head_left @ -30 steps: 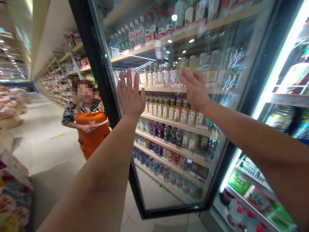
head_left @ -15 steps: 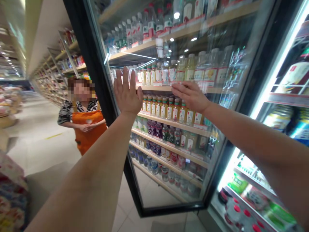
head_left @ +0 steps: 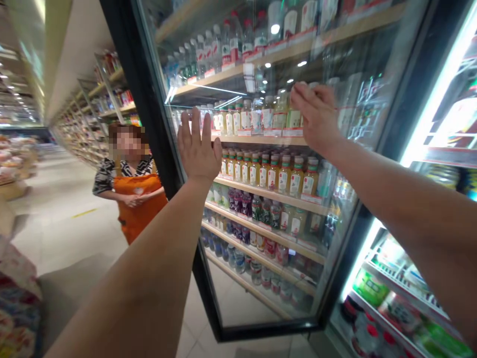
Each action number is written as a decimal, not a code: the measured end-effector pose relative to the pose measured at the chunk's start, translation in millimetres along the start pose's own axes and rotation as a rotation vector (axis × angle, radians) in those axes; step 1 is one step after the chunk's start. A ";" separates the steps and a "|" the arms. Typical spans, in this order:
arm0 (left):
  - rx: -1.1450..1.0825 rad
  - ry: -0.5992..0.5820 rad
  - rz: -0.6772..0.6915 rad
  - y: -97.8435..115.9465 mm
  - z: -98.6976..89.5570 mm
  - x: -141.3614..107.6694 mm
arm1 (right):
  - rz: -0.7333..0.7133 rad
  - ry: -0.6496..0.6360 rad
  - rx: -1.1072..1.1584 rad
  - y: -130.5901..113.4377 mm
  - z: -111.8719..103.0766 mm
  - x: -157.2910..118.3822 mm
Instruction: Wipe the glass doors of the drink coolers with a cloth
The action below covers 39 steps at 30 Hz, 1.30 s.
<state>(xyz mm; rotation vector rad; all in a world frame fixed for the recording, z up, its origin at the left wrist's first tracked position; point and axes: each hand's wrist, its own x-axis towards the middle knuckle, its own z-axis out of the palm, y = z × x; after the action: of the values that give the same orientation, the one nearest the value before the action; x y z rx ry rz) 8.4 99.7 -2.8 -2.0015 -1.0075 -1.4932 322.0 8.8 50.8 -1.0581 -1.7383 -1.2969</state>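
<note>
A glass door [head_left: 276,330] with a black frame stands swung out from a lit cooler. My left hand [head_left: 199,149] lies with fingers spread against the glass near the frame's left side, holding nothing. Higher and to the right, my right hand [head_left: 316,117] is at the glass with its fingers bent and close together; whether anything is under them is hidden. Through the pane, rows of bottles [head_left: 283,176] stand on wooden shelves [head_left: 261,189].
A person in an orange apron [head_left: 137,199] stands left of the door, hands clasped. Long store shelves [head_left: 108,87] recede behind. The cooler's racks [head_left: 402,293] hold packages and bottles at right. Patterned goods [head_left: 18,298] fill the lower left edge.
My right hand has moved up and to the right across the glass, and its fingers point more upward. My left hand stays at the same part of the door.
</note>
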 end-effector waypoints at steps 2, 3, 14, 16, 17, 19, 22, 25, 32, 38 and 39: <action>0.010 0.001 0.002 -0.3 0.9 -0.3 | -0.085 -0.059 0.011 -9.3 3.2 -6.3; 0.011 0.000 0.002 -0.3 1.1 -0.3 | -0.167 -0.120 0.023 -14.4 5.5 -10.0; -0.015 -0.011 -0.009 2.6 -1.1 0.7 | -0.144 -0.121 0.045 -31.2 12.1 -19.4; -0.006 -0.007 -0.004 1.7 -0.7 0.2 | -0.306 -0.239 0.065 -36.3 14.7 -24.0; -0.006 -0.002 -0.001 1.2 -0.5 0.0 | -0.336 -0.254 0.071 -34.2 14.6 -23.2; -0.008 0.005 0.006 1.0 -0.7 -0.5 | -0.257 -0.171 0.074 -21.6 10.9 -17.0; -0.016 -0.008 -0.001 3.2 -3.3 -0.5 | -0.009 0.034 0.054 -2.6 3.6 -10.7; -0.024 -0.042 -0.017 6.2 -6.4 0.3 | -0.041 0.012 0.049 -9.7 5.8 -20.5; -0.052 0.006 -0.006 3.0 -3.5 -1.0 | -0.227 -0.065 0.064 -10.3 12.1 -10.2; -0.040 0.031 0.008 0.1 0.5 -1.1 | -0.034 0.014 0.023 -9.9 7.2 -17.6; -0.044 0.037 0.007 0.0 1.1 -0.8 | -0.121 -0.049 0.038 -15.0 8.6 -21.9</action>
<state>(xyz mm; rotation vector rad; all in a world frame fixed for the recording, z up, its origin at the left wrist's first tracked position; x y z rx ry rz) 9.0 100.3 -3.9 -1.9987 -0.9596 -1.5557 316.7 10.4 23.5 -0.9828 -1.8816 -1.3159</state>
